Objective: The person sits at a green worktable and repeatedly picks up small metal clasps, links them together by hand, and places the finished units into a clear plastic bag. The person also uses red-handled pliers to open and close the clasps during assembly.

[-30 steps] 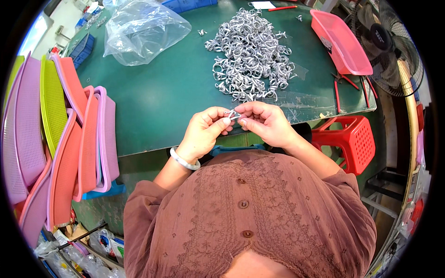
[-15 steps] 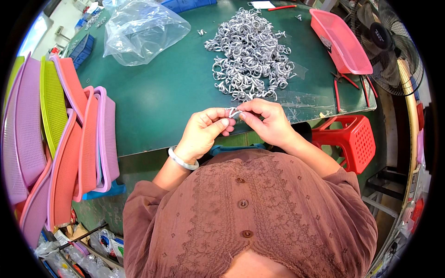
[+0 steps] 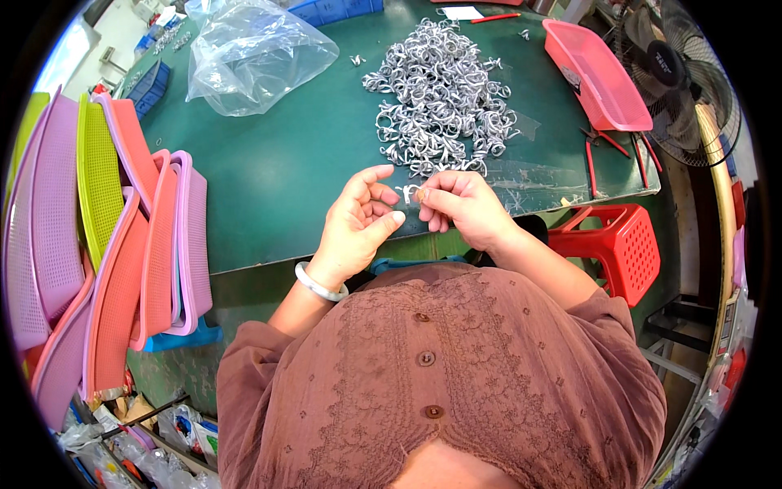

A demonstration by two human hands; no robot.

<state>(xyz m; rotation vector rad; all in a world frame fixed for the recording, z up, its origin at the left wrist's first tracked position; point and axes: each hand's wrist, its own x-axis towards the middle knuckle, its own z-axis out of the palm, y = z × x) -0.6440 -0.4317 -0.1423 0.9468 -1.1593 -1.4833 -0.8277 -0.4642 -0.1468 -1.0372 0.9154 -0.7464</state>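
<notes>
Silver-grey piece (image 3: pixel 408 194): small, curved, pronged | right grip (image 3: pixel 467 205) pinching it | left grip (image 3: pixel 355 213) spread

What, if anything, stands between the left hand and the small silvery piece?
Nothing visible does: the open left hand is just beside the silvery piece, which the right hand pinches from the other side.

Ring pile (image 3: pixel 444 102) heaped on worktable (image 3: pixel 277 179) | metal piece (image 3: pixel 407 194) held before it in right hand (image 3: pixel 468 208) | plastic bag (image 3: pixel 252 61) laid left of pile | basin (image 3: pixel 599 77) set right, pliers (image 3: pixel 592 167) laid before it | baskets (image 3: pixel 106 179) stacked left of worktable | fan (image 3: pixel 668 65) placed right of basin
</notes>
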